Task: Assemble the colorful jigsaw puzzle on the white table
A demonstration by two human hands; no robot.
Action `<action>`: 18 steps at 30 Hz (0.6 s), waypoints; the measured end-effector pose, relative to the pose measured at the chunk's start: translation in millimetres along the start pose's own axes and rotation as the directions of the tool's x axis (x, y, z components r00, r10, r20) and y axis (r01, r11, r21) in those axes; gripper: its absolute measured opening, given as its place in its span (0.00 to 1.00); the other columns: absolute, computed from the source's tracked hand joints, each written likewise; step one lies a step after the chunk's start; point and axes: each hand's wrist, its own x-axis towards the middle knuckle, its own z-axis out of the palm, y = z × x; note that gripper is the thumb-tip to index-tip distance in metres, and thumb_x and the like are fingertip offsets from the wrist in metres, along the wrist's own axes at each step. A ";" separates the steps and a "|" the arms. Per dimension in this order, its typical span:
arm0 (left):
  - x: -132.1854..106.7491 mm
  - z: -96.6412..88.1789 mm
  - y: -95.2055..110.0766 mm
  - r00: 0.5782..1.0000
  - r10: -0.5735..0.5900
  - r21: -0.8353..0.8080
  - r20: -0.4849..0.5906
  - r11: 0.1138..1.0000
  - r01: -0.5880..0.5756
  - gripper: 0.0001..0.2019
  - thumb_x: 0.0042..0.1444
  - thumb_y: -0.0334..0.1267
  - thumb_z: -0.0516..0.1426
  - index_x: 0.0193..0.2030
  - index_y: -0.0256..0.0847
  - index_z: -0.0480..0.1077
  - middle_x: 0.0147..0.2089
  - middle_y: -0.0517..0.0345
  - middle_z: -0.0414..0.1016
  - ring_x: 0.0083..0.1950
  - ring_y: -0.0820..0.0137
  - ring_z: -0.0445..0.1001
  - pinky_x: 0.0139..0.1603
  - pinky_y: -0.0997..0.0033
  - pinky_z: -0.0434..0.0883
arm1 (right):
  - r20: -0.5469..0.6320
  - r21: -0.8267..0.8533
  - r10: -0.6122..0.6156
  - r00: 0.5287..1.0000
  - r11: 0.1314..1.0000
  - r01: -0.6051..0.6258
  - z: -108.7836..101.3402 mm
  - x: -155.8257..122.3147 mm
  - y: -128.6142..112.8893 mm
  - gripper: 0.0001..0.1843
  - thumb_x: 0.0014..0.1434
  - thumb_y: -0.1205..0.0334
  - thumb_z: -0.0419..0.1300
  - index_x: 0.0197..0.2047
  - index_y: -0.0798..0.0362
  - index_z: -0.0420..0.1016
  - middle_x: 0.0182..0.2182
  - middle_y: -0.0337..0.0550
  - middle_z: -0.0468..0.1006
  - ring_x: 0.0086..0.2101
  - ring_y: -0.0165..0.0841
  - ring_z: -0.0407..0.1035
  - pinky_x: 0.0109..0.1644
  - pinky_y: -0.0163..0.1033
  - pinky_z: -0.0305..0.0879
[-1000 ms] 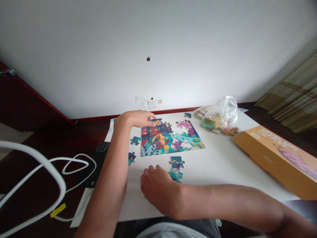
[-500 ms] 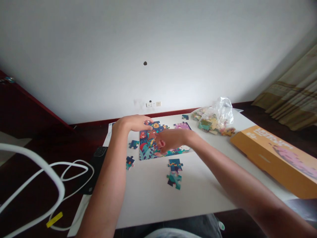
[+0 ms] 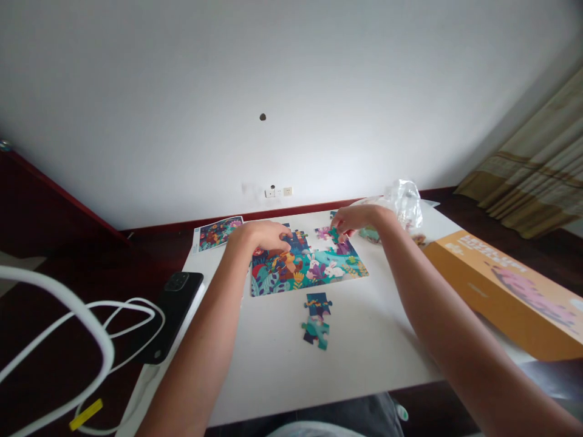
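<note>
A partly built colourful jigsaw puzzle lies on the white table. My left hand rests with curled fingers on the puzzle's upper left part. My right hand reaches over the upper right corner and pinches a teal puzzle piece against the puzzle there. Two loose pieces lie together on the table in front of the puzzle.
A clear bag of pieces sits behind my right hand. An orange puzzle box lies at the right. A picture card lies at the back left. A black phone and white cables are at the left.
My right hand left the table's front, crossed the puzzle and now pinches a piece at its upper right corner. My left hand slid slightly along the upper left. The view shifted.
</note>
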 end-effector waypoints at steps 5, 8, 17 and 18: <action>31.4 19.7 12.6 0.998 0.062 0.085 0.006 0.994 -0.062 0.30 0.56 0.48 0.61 0.67 0.52 0.70 0.67 0.52 0.73 0.61 0.52 0.75 0.60 0.59 0.72 | 0.126 0.190 -0.035 0.991 0.982 0.010 5.6 16.7 14.7 0.15 0.50 0.66 0.71 0.43 0.54 0.82 0.41 0.48 0.86 0.40 0.37 0.81 0.45 0.39 0.77; 49.0 32.1 16.0 0.994 0.076 0.116 -0.082 0.991 -0.066 0.35 0.55 0.49 0.64 0.70 0.50 0.67 0.70 0.47 0.69 0.66 0.49 0.71 0.64 0.54 0.70 | 0.111 0.191 0.000 0.994 0.981 -0.022 6.3 23.9 20.8 0.18 0.49 0.66 0.71 0.46 0.55 0.80 0.43 0.51 0.85 0.40 0.38 0.81 0.44 0.39 0.78; 81.0 65.2 34.7 0.944 0.174 0.112 -0.278 0.983 -0.148 0.42 0.64 0.62 0.57 0.78 0.45 0.50 0.81 0.41 0.43 0.80 0.44 0.45 0.76 0.50 0.52 | 0.098 0.181 0.038 0.994 0.982 -0.055 5.3 19.7 23.3 0.13 0.52 0.66 0.69 0.42 0.57 0.81 0.38 0.51 0.86 0.39 0.38 0.81 0.43 0.38 0.77; 86.0 70.6 37.0 0.925 0.201 0.112 -0.321 0.978 -0.174 0.42 0.66 0.62 0.55 0.79 0.45 0.50 0.81 0.41 0.43 0.80 0.45 0.44 0.76 0.50 0.52 | 0.087 0.197 0.038 0.995 0.979 -0.054 4.4 20.0 26.3 0.13 0.54 0.66 0.67 0.44 0.57 0.80 0.39 0.51 0.86 0.38 0.38 0.81 0.43 0.38 0.77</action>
